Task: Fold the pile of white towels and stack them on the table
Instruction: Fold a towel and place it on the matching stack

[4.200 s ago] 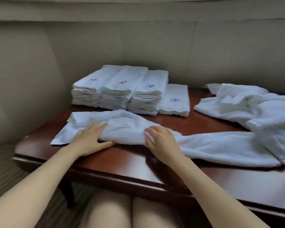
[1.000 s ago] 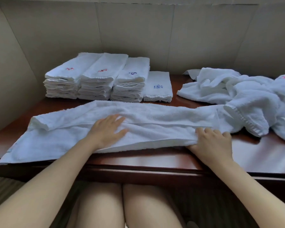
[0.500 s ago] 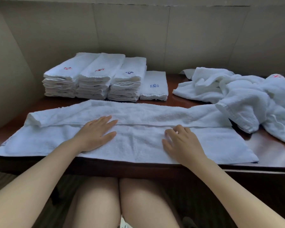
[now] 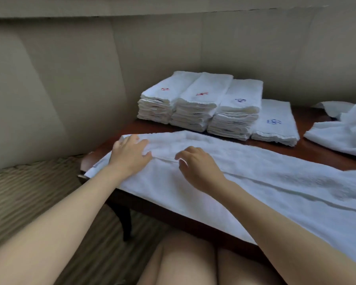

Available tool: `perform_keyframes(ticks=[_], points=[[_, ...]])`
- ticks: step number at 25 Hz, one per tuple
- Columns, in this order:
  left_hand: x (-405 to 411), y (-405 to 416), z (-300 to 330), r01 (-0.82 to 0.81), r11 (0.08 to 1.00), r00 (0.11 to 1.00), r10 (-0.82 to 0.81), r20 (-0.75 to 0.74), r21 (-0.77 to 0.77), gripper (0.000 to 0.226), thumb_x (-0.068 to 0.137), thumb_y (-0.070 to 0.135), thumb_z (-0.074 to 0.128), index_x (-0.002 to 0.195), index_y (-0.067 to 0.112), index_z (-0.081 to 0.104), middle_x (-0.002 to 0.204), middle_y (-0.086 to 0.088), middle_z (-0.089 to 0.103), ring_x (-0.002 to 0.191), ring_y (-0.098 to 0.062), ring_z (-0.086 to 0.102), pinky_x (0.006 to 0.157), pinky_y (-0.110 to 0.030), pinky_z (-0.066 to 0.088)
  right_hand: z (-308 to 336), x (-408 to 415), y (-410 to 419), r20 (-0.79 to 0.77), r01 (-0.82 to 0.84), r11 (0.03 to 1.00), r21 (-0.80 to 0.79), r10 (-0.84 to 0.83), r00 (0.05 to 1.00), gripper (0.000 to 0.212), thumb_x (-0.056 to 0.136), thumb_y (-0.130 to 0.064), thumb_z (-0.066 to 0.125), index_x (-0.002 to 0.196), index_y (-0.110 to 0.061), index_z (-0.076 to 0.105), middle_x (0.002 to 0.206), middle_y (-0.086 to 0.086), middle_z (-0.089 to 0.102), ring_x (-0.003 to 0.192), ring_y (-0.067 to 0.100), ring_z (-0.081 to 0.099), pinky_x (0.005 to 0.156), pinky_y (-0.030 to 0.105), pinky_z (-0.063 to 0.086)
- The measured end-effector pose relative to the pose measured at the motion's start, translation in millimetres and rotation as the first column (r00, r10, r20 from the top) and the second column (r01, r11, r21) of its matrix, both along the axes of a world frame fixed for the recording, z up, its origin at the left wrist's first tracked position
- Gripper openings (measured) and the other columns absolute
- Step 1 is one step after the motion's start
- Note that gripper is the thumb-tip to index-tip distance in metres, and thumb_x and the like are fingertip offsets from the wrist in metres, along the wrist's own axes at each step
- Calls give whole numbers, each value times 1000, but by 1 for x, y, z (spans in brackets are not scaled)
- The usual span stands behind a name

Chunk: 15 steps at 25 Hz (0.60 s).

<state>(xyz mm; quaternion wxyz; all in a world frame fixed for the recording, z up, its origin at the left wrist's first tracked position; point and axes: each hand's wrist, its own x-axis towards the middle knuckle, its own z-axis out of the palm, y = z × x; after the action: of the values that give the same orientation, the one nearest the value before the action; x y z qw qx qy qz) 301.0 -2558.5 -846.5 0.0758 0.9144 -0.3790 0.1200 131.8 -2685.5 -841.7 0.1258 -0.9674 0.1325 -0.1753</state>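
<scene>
Nearest the viewer, past the person's knees (image 4: 185, 262), a long white towel (image 4: 255, 182) lies stretched along the near edge of the dark wooden table (image 4: 317, 155), already folded lengthwise so that a seam runs down its middle. Its left end reaches the table's left corner, and its right end runs out of view.

Likely troubles from here: the towel's near edge lies right along the table's rim, so a pull toward the body could drag it off the edge; and the folded layer is loose, so lifting the left end unevenly would probably skew the fold and leave a crooked bundle that will not stack squarely.

On the left end of the towel, the left hand (image 4: 130, 155) rests flat, fingers spread fairly wide and nearly straight, pressing the cloth down at the seam. Just to its right, the right hand (image 4: 197, 167) sits on the same seam with fingers curled downward; whether they pinch the folded edge or only touch it I cannot tell, since the fingertips are hidden by the back of the hand.

Farther back, three tall stacks of folded towels (image 4: 197, 105) stand side by side, with a low stack (image 4: 275, 124) just to their right; red and blue marks show on top. At the far right lies the unfolded pile (image 4: 345, 128), partly cut off by the frame. Beyond is a beige padded wall (image 4: 70, 68).
</scene>
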Motion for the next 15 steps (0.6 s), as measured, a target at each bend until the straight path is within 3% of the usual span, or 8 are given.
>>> perform_keyframes(ticks=[2, 5, 8, 10, 13, 15], points=[[29, 3, 8, 4, 994, 1000, -4, 6, 112, 49, 96, 41, 41, 144, 31, 33, 146, -3, 33, 136, -22, 28, 107, -40, 23, -2, 40, 3, -24, -8, 1000, -2, 8, 1000, 34, 99, -16, 37, 127, -18, 56, 128, 5, 54, 117, 26, 46, 90, 37, 40], [66, -13, 13, -4, 996, 998, -2, 70, 91, 49, 99, 29, 40, 146, 30, 28, 142, -4, 36, 134, -22, 30, 104, -38, 24, -10, 83, -8, -52, 23, 1000, -12, -24, 998, 35, 97, -14, 37, 125, -16, 58, 125, 5, 57, 117, 28, 47, 88, 37, 39], [92, -37, 9, -147, 986, 979, 134, 152, 77, 58, 95, 17, 47, 147, 25, 23, 146, -10, 30, 134, -26, 27, 105, -39, 24, -17, 114, -27, -73, 33, 997, -63, -37, 997, 32, 93, -12, 38, 114, -11, 63, 116, 5, 61, 110, 27, 51, 84, 36, 43], [94, -46, 1, -215, 977, 973, 213, 91, 8, 62, 93, 13, 47, 149, 21, 19, 148, -13, 26, 135, -28, 25, 106, -40, 24, -19, 131, -36, -73, 9, 997, -77, -14, 997, 31, 94, -13, 37, 112, -12, 62, 114, 3, 61, 109, 25, 50, 84, 36, 43], [81, -46, -21, -87, 996, 996, 87, -34, -11, 51, 99, 23, 34, 148, 19, 23, 156, -7, 16, 141, -22, 19, 107, -38, 25, -20, 154, -41, -124, -51, 995, -85, 41, 991, 30, 97, -25, 38, 121, -18, 56, 124, 1, 54, 121, 22, 43, 91, 35, 36], [83, -40, -29, -67, 997, 987, 70, -147, 24, 48, 101, 31, 24, 149, 22, 24, 158, -2, 13, 143, -16, 15, 110, -38, 21, -22, 166, -41, -216, -78, 995, -63, 63, 974, 38, 100, -33, 32, 134, -24, 46, 142, 1, 41, 134, 18, 32, 103, 38, 28]])
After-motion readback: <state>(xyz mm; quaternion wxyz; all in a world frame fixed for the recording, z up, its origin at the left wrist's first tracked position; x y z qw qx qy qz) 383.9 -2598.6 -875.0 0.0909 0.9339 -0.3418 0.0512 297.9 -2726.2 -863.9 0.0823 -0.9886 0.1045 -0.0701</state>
